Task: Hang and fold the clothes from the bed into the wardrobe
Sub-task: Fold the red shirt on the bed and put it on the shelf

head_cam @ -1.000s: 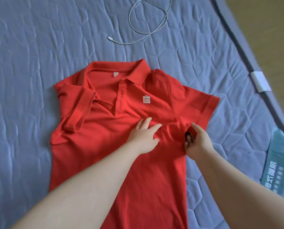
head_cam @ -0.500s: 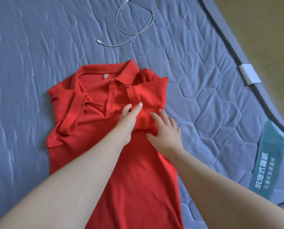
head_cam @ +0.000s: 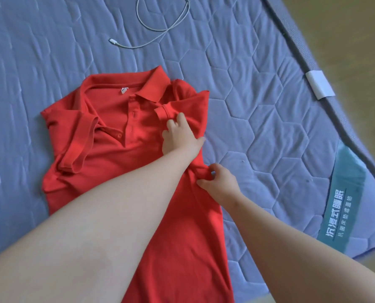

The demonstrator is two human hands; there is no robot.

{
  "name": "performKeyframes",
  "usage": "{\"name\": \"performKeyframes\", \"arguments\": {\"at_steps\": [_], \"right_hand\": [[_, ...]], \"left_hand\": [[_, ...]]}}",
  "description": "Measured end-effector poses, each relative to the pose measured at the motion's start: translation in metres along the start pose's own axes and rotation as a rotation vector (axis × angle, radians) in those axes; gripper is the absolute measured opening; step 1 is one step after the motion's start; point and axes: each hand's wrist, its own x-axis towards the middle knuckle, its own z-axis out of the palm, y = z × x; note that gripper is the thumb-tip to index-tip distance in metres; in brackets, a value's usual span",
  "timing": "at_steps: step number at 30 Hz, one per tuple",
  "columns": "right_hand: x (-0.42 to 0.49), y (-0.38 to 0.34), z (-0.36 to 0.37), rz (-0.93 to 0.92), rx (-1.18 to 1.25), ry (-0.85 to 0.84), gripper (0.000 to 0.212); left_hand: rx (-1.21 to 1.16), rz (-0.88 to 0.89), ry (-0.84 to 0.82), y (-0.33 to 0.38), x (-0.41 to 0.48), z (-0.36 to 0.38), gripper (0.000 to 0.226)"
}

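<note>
A: The red polo shirt [head_cam: 107, 154] lay front-up on the blue quilted mattress [head_cam: 258, 106], collar pointing away from the person, both sleeves folded in over the chest.
B: And the left hand [head_cam: 180, 138]?
A: It pressed down on the sleeve folded in from the right side, thumb stretched towards the shirt's edge, gripping nothing.
B: The right hand [head_cam: 219, 184] was busier. Thumb and fingers pinched a bunch of cloth at the shirt's right edge, just beside the left forearm.
A: A white cable [head_cam: 160, 29] lay looped well beyond the collar, and a teal label [head_cam: 339, 204] sat near the mattress corner.
</note>
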Motion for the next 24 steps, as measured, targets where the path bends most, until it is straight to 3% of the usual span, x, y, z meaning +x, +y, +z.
{"name": "performKeyframes", "arguments": {"at_steps": [4, 8, 15, 19, 21, 24], "right_hand": [[-0.001, 0.005, 0.000, -0.003, 0.038, 0.007, 0.008], [-0.005, 0.016, -0.004, -0.025, 0.053, 0.094, 0.031], [-0.011, 0.029, -0.013, 0.055, 0.099, 0.269, 0.038], [-0.010, 0.022, -0.004, 0.057, 0.068, 0.326, 0.011], [-0.013, 0.007, 0.000, -0.008, 0.002, 0.477, 0.036], [-0.016, -0.020, 0.006, -0.125, -0.089, 0.559, 0.038]], "left_hand": [[-0.199, -0.084, 0.061, 0.003, 0.010, 0.002, 0.044], [-0.423, 0.001, 0.154, 0.024, 0.010, 0.003, 0.039], [-0.602, 0.061, -0.030, 0.039, 0.013, 0.016, 0.039], [-0.643, 0.091, -0.143, 0.014, 0.015, 0.011, 0.024], [-0.669, 0.109, -0.077, -0.003, 0.014, -0.001, 0.017], [-0.703, 0.064, 0.097, -0.038, 0.010, -0.024, 0.018]]}}
